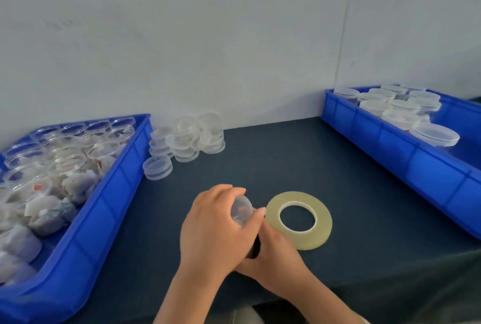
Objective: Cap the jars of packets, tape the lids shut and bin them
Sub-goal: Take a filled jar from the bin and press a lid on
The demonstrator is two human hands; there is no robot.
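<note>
My left hand (216, 230) grips a small clear capped jar (241, 210) from above, near the front middle of the dark table. My right hand (276, 250) lies right beside it, partly under the left hand, its fingers against the jar's side; what they hold is hidden. A flat roll of clear yellowish tape (299, 219) lies on the table, touching the right hand's fingertips. A blue bin (114, 188) on the left holds several open jars of packets (59, 164). A blue bin (406, 146) on the right holds several capped jars (398, 104).
A heap of clear loose lids (187, 138) sits by the wall behind the left bin, with a short stack of lids (157, 167) in front of it. A white wall bounds the table at the back. The table's front edge runs just below my forearms.
</note>
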